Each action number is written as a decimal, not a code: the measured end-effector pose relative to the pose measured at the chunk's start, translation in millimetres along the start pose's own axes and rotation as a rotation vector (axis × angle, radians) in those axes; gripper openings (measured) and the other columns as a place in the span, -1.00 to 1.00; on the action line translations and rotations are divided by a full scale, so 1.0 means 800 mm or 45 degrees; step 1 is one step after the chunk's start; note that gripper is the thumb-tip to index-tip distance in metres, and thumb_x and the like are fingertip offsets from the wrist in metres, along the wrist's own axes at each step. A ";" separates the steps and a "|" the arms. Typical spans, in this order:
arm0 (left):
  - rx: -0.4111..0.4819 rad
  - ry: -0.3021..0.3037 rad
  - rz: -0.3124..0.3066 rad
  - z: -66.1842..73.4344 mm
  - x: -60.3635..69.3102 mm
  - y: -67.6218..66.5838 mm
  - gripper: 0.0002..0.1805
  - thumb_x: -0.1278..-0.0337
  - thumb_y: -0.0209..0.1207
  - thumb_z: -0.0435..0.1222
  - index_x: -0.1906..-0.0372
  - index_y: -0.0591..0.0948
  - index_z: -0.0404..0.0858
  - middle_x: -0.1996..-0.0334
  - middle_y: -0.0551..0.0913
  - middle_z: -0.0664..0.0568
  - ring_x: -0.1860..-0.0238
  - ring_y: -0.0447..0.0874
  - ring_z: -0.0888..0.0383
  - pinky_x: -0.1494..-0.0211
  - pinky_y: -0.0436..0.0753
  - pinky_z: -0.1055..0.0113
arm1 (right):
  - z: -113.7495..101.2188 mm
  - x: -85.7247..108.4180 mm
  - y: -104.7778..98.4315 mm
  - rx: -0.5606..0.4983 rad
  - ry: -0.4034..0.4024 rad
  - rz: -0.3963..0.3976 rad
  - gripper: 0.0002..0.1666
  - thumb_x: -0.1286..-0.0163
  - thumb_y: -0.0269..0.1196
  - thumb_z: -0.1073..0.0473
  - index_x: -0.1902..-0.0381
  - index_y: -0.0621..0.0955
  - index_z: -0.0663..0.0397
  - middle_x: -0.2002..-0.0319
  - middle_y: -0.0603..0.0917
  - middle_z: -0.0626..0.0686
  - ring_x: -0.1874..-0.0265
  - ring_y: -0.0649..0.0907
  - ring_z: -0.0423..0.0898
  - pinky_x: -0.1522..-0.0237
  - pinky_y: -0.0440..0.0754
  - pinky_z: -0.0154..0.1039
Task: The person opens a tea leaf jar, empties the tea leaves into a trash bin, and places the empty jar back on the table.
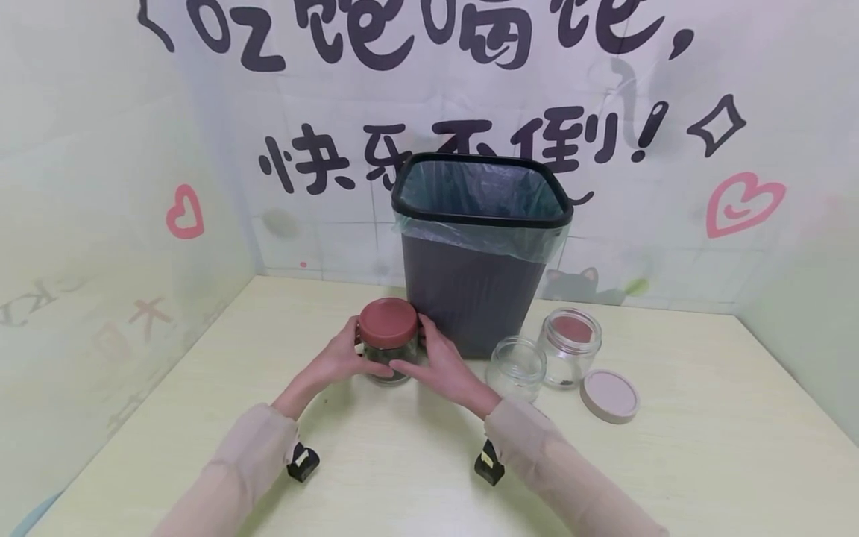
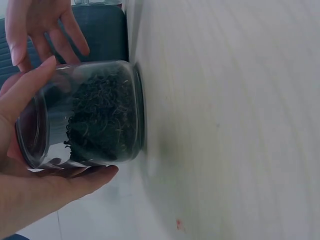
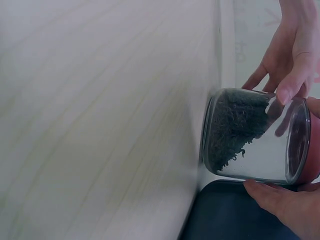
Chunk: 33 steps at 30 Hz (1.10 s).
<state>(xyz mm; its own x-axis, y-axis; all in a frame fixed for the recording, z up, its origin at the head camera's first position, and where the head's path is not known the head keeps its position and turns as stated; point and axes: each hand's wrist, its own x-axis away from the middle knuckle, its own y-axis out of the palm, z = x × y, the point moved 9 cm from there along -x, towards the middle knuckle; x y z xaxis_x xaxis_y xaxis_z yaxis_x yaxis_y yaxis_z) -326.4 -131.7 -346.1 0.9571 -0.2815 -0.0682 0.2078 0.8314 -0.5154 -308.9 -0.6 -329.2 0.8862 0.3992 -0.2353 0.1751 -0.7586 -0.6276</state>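
A clear glass jar with a red lid [image 1: 388,322] stands upright between both hands, just left of the dark bin. Dark, curly dried bits [image 2: 102,115] partly fill it, piled in a slope in the right wrist view [image 3: 235,127]. My left hand [image 1: 338,358] grips the jar's left side, thumb across the front. On the other side my right hand [image 1: 446,369] holds it, its thumb near the left one and its fingers around the side. The jar's base is at the tabletop; whether it touches is hard to tell.
A dark bin [image 1: 470,291] with a clear liner stands behind the jar. To its right are an open glass jar [image 1: 517,369], another glass jar [image 1: 567,358] with a reddish disc showing at its top, and a pale pink lid [image 1: 611,395]. A printed sheet hangs behind.
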 end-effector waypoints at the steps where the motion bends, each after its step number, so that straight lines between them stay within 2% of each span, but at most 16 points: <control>1: 0.008 -0.001 0.010 0.000 -0.001 0.000 0.01 0.38 0.43 -0.29 -0.22 0.07 -0.48 -0.17 0.24 -0.33 -0.18 0.22 -0.22 -0.19 0.26 -0.04 | -0.001 -0.001 0.001 -0.006 -0.003 0.003 -0.03 -0.10 0.29 0.01 -0.29 0.05 0.32 -0.17 0.33 0.24 -0.13 0.41 0.05 -0.09 0.40 -0.12; 5: 0.027 -0.028 0.042 -0.005 -0.001 -0.001 -0.03 0.35 0.42 -0.30 -0.20 0.09 -0.46 -0.16 0.27 -0.32 -0.18 0.23 -0.23 -0.17 0.27 -0.06 | -0.002 -0.002 0.002 -0.043 0.003 0.009 -0.04 -0.12 0.29 0.04 -0.29 0.05 0.31 -0.15 0.33 0.24 -0.11 0.42 0.05 -0.08 0.41 -0.14; 10: 0.037 -0.042 0.045 -0.007 0.000 0.004 -0.03 0.37 0.43 -0.27 -0.20 0.12 -0.42 -0.16 0.28 -0.28 -0.18 0.23 -0.21 -0.18 0.28 -0.04 | 0.003 0.000 0.001 -0.086 0.016 0.022 -0.10 -0.13 0.28 0.07 -0.26 0.08 0.33 -0.09 0.37 0.24 -0.05 0.45 0.07 -0.03 0.45 -0.11; 15: 0.034 -0.010 0.015 -0.001 0.003 0.013 -0.05 0.40 0.44 -0.25 -0.17 0.16 -0.39 -0.14 0.31 -0.23 -0.17 0.27 -0.18 -0.16 0.31 -0.02 | 0.007 0.008 -0.006 -0.083 0.022 0.047 -0.10 -0.09 0.31 0.05 -0.24 0.14 0.30 -0.09 0.38 0.20 -0.04 0.45 0.03 0.02 0.48 -0.12; 22: 0.064 0.101 -0.099 0.014 0.004 0.036 -0.08 0.41 0.45 -0.25 -0.15 0.19 -0.38 -0.09 0.36 -0.20 -0.12 0.33 -0.14 -0.04 0.45 0.05 | 0.014 0.026 -0.019 -0.102 0.011 0.079 -0.05 -0.02 0.35 0.02 -0.25 0.15 0.25 -0.12 0.38 0.17 -0.06 0.45 0.01 0.06 0.51 -0.12; 26: 0.104 0.129 -0.176 0.021 0.004 0.052 -0.08 0.40 0.44 -0.27 -0.17 0.19 -0.38 -0.09 0.35 -0.18 -0.13 0.32 -0.14 -0.03 0.46 0.06 | 0.019 0.037 -0.026 -0.102 0.018 0.086 -0.02 0.02 0.38 0.00 -0.25 0.15 0.21 -0.13 0.39 0.14 -0.06 0.46 -0.01 0.04 0.50 -0.13; 33: 0.109 0.195 -0.283 0.035 0.004 0.078 -0.04 0.39 0.44 -0.29 -0.21 0.14 -0.37 -0.13 0.32 -0.18 -0.13 0.32 -0.14 -0.04 0.47 0.07 | 0.024 0.052 -0.038 -0.138 0.005 0.099 0.02 0.10 0.43 0.01 -0.25 0.15 0.14 -0.12 0.39 0.08 -0.06 0.45 -0.08 -0.03 0.45 -0.12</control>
<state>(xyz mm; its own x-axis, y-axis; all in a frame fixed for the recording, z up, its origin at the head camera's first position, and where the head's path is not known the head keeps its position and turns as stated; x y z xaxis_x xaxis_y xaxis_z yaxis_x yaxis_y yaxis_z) -304.8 -67.8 -354.7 0.8458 -0.5254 -0.0931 0.4320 0.7767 -0.4584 -285.4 49.2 -334.1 0.9007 0.3348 -0.2769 0.1508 -0.8386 -0.5234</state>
